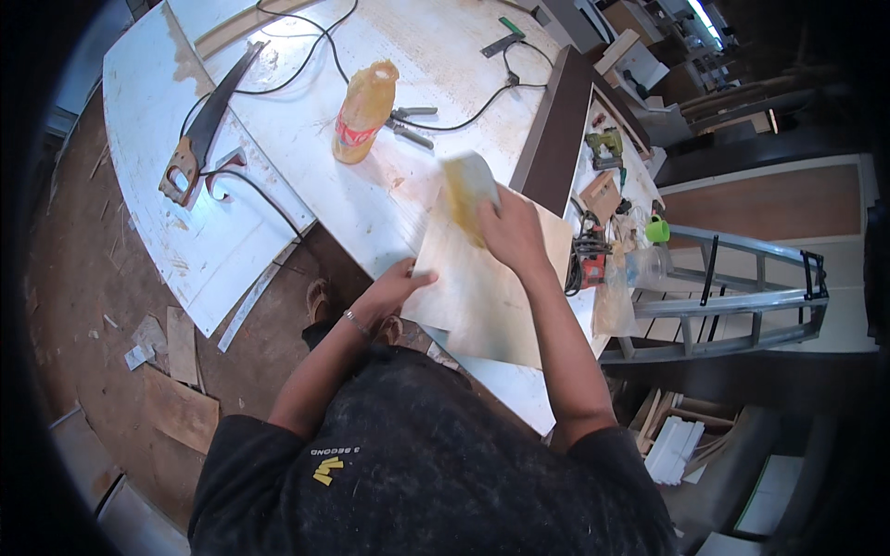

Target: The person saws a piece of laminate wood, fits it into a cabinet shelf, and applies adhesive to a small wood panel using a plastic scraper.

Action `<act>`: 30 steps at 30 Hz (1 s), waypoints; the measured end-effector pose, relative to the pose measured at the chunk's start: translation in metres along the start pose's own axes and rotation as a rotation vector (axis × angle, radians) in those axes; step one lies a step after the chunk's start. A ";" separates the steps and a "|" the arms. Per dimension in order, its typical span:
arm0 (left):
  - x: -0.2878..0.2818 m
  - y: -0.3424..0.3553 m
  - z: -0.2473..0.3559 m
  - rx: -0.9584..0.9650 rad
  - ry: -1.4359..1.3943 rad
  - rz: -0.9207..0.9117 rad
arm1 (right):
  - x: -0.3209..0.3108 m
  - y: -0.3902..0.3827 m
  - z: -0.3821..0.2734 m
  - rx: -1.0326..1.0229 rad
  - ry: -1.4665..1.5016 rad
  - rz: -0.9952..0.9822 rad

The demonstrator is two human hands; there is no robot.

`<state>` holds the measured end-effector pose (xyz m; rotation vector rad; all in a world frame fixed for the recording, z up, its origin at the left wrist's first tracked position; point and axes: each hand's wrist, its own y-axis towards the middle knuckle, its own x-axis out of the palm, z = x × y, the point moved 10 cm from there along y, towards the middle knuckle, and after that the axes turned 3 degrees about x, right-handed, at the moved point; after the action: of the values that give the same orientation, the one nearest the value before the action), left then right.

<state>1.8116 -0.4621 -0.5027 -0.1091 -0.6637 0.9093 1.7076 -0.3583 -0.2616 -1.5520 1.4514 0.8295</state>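
A thin pale wooden panel (496,301) lies at a slant over the near edge of the white worktable (454,65). My left hand (397,287) grips its left edge, thumb on top and the other fingers partly hidden. In my right hand (514,232) is a flat, pale spreader (471,190) smeared with yellow glue. It is tilted over the panel's far part and slightly blurred; whether it touches the surface I cannot tell. Beyond the panel stands a plastic bottle (365,111) with a red label, coated in yellowish glue. Pliers (414,125) lie beside the bottle.
A handsaw (218,116) rests on the table's left part, near a black cable (331,42). A dark board (559,130) lies right of the panel. Further right are a drill (607,148), a green cup (656,230) and an aluminium ladder (742,301). Wood scraps (181,408) litter the floor.
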 end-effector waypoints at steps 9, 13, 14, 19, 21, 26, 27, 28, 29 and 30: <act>0.020 -0.026 0.016 0.080 0.154 -0.042 | 0.075 0.000 0.078 0.180 -0.274 -0.021; 0.016 -0.020 0.021 0.116 0.294 -0.024 | 0.095 0.009 -0.006 0.036 -0.153 -0.125; 0.012 -0.018 0.024 0.146 0.341 -0.009 | 0.100 0.010 -0.020 0.032 -0.112 -0.153; -0.047 0.011 0.016 -0.028 0.148 0.064 | 0.063 0.010 -0.012 0.054 0.185 0.101; -0.071 -0.002 -0.005 -0.025 -0.277 0.153 | 0.017 0.004 0.029 0.131 0.360 0.180; -0.053 -0.032 -0.029 0.051 -0.617 0.173 | -0.016 0.002 0.136 0.281 0.142 0.145; -0.047 -0.031 -0.030 0.055 -0.654 0.183 | -0.013 0.000 0.139 0.287 0.140 0.109; -0.042 -0.026 -0.034 0.045 -0.691 0.167 | -0.007 0.000 0.141 0.294 0.138 0.075; -0.040 -0.022 -0.035 0.028 -0.607 0.190 | -0.006 0.001 0.133 0.258 0.119 0.070; -0.036 -0.017 -0.036 0.009 -0.526 0.212 | -0.003 0.001 0.120 0.224 0.098 0.063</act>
<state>1.8283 -0.4938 -0.5430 0.0738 -1.1510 1.1578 1.7148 -0.2493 -0.3114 -1.4002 1.6126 0.6101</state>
